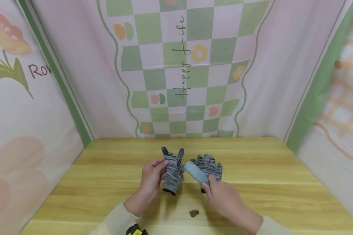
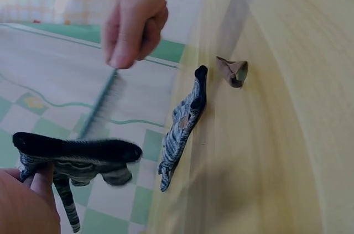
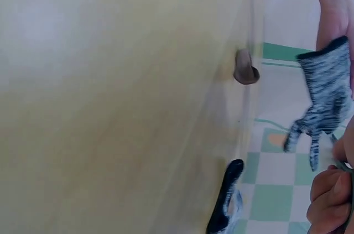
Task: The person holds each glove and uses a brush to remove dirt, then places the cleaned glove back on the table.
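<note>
My left hand (image 1: 151, 176) pinches a grey-and-black knitted glove (image 1: 173, 174) by its side, thumb in front, holding it above the table with the dark cuff downward. My right hand (image 1: 225, 197) grips the handle end of a blue-green brush (image 1: 196, 172); its pale bristles show in the left wrist view. The brush's far end overlaps the edge of the held glove in the head view. Under the brush and right hand lies a second matching glove (image 1: 213, 168) on the table, fingers pointing away, partly hidden by them.
A small brown curled piece (image 1: 194, 213) lies on the wooden table (image 1: 111, 163) near its front, between the forearms. Patterned cloth curtains (image 1: 176, 71) hang behind the table and at both sides. A black-and-yellow strap device (image 1: 136, 230) shows at the bottom edge.
</note>
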`<state>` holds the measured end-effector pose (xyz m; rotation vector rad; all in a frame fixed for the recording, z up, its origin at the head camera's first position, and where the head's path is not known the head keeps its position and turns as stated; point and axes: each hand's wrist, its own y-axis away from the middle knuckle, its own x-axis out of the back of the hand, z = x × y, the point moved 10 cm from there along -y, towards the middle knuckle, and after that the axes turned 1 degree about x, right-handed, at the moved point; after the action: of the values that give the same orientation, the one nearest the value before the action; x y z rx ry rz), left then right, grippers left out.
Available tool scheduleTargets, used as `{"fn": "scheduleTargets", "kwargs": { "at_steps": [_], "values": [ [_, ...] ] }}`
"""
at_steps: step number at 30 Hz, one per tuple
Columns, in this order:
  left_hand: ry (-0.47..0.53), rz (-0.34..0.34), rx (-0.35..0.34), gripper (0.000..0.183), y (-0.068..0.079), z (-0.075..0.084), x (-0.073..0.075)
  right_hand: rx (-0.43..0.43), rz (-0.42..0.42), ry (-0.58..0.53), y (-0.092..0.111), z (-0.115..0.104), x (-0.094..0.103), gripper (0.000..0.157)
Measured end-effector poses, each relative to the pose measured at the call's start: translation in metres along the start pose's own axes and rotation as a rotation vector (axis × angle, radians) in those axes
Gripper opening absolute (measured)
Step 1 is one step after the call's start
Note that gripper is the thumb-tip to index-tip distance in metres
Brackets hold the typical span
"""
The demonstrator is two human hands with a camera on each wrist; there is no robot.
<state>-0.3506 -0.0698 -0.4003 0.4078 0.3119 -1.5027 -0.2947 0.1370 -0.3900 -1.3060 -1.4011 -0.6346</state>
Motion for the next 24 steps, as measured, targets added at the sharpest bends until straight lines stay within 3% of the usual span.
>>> {"fn": "scheduleTargets", "kwargs": {
  "at_steps": [8, 13, 24],
  "values": [
    [-0.035, -0.033, 0.024, 0.02, 0.001, -0.009, -0.007, -0.034, 0.091, -0.17, -0.013, -0.007, 0.021, 0.021],
    [-0.039, -0.064, 0.009, 0.02, 0.006, -0.009, -0.015, -0.084, 0.088, -0.267, -0.022, -0.013, 0.021, 0.021],
    [-0.084, -0.084, 0.014, 0.021, 0.013, -0.017, -0.023, -0.142, 0.087, -0.325, -0.028, -0.021, 0.014, 0.025]
  ]
}}
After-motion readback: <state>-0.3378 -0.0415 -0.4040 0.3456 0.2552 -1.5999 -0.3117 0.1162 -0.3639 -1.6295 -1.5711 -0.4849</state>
